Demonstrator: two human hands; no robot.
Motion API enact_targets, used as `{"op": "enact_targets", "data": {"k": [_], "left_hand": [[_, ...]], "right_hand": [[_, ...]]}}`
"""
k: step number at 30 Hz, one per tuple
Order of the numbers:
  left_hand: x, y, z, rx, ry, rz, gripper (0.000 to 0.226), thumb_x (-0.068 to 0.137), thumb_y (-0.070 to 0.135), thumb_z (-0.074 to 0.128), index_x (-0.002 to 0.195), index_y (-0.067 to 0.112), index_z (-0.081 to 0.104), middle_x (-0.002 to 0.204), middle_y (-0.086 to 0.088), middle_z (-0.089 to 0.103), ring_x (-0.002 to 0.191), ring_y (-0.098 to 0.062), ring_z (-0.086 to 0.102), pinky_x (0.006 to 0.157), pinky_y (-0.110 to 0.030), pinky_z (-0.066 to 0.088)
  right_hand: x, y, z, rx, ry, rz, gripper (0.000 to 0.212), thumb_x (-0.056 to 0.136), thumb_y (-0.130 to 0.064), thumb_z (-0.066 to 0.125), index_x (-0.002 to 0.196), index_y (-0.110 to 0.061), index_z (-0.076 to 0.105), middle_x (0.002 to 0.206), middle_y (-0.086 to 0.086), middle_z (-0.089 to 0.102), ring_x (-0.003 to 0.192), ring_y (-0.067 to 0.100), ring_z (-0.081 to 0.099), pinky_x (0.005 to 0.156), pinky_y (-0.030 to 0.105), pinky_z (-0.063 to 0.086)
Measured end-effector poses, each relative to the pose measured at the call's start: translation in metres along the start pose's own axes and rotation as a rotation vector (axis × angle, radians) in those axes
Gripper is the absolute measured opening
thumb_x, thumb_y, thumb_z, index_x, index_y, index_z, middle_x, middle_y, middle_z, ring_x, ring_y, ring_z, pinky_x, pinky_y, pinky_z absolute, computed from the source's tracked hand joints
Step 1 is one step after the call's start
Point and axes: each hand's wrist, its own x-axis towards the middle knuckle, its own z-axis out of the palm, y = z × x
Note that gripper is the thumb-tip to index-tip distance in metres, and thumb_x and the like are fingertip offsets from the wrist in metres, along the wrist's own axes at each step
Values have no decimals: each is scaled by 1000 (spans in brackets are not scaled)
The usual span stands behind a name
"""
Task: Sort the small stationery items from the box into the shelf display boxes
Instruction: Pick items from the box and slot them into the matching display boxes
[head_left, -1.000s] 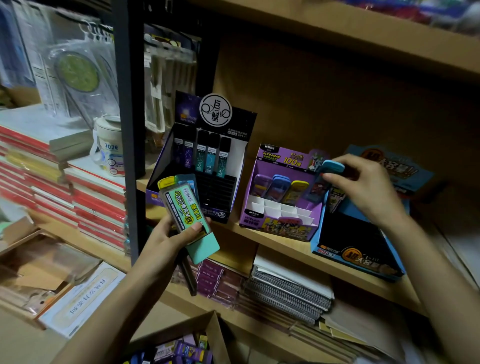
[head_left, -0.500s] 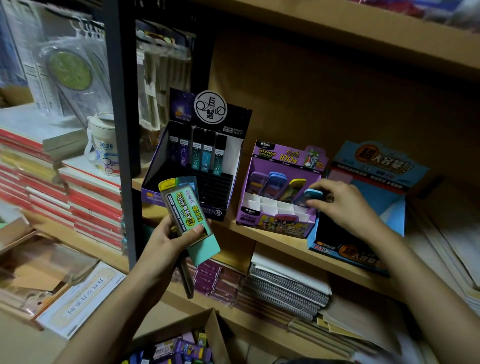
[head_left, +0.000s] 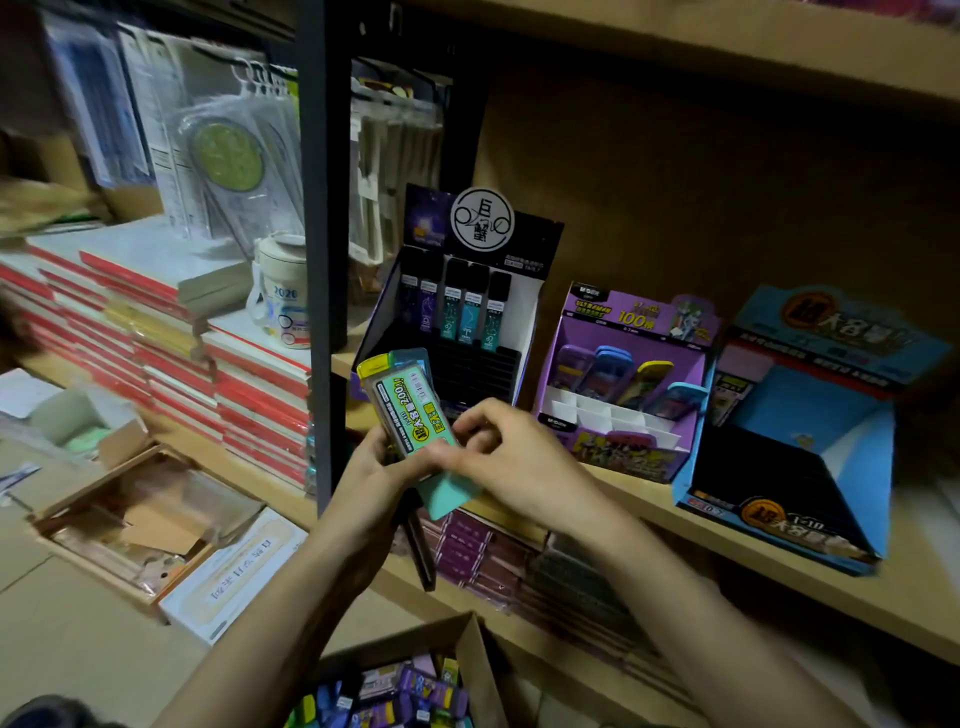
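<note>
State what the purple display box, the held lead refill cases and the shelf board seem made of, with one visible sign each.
Purple display box: printed cardboard, slight sheen; folded walls, white card dividers.
Lead refill cases: probably hard plastic, smooth; coloured caps, glossy printed label.
Shelf board: likely wood or laminated board, matte tan; grain too blurred to tell.

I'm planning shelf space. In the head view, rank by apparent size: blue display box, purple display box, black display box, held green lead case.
1. blue display box.
2-3. black display box and purple display box look alike; unranked.
4. green lead case, smallest even though nearest the camera.
</note>
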Motion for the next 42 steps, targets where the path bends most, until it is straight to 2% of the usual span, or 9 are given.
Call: {"op": "enact_targets", "data": {"k": [3, 7, 13, 17, 21, 28, 35, 39, 42], "left_hand": [[-1, 5, -4, -1, 51, -18, 28, 84, 8, 64, 111, 10, 59, 98, -11, 73, 81, -22, 72, 67, -32, 60], [-3, 11, -4, 29, 63, -37, 19, 89, 28, 59, 104, 16, 61, 83, -1, 75, 68, -14, 71, 56, -26, 57], [-5, 20, -2, 86, 61, 0, 22, 92, 34, 54, 106, 19, 59, 77, 4, 74, 60, -1, 65, 53, -21, 43], [-7, 14, 11, 125, -40, -9, 29, 87, 34, 56, 112, 18, 57, 80, 1, 74, 60, -1, 65, 46, -13, 44], [-12, 3, 33, 206, -158, -45, 37, 80, 30, 59, 115, 20, 57, 91, 0, 75, 78, -6, 70, 67, -26, 45], [-21, -18, 72, 160, -260, -99, 34, 79, 23, 57, 112, 18, 59, 97, -3, 75, 83, -17, 72, 89, -47, 44], [-22, -22, 82, 174, -239, -48, 18, 81, 15, 56, 98, 19, 61, 86, -4, 76, 71, -15, 72, 73, -36, 46], [-23, -27, 83, 181, -263, -37, 18, 83, 16, 55, 100, 19, 61, 90, -5, 76, 72, -16, 72, 73, -36, 49], [-23, -33, 81, 187, -281, -47, 29, 75, 21, 59, 103, 17, 61, 92, -6, 75, 73, -17, 72, 68, -32, 55]], "right_hand": [[3, 5, 17, 158, -66, 41, 32, 77, -39, 73, 95, -40, 47, 79, -8, 61, 62, -4, 62, 55, 18, 45], [1, 9, 15, 433, -66, 124, 24, 80, -11, 72, 94, -24, 57, 85, -1, 62, 61, -3, 63, 51, 12, 46], [-13, 29, -15, 746, 68, 132, 22, 84, 1, 62, 98, -15, 64, 103, 14, 67, 90, 19, 64, 78, 27, 51], [-27, 47, -35, 786, 138, 76, 24, 86, -1, 61, 96, -21, 68, 104, 10, 68, 91, 17, 68, 79, 30, 56], [-45, 67, -56, 731, 338, 26, 26, 83, -3, 65, 96, -25, 69, 112, 10, 66, 102, 21, 65, 85, 34, 55], [-73, 94, -96, 815, 640, 13, 23, 82, -3, 66, 102, -12, 61, 91, 3, 73, 84, 13, 70, 69, 19, 54], [-94, 108, -193, 307, 991, -183, 21, 82, -4, 68, 93, -21, 65, 91, -7, 67, 80, -1, 65, 74, 13, 51], [-72, 121, -226, -217, 882, -127, 24, 82, -10, 69, 105, -16, 66, 100, -6, 62, 90, 5, 56, 69, 2, 37], [-50, 131, -232, -329, 736, -59, 28, 82, -9, 69, 111, -10, 66, 110, 2, 63, 102, 10, 53, 77, 11, 35]]}}
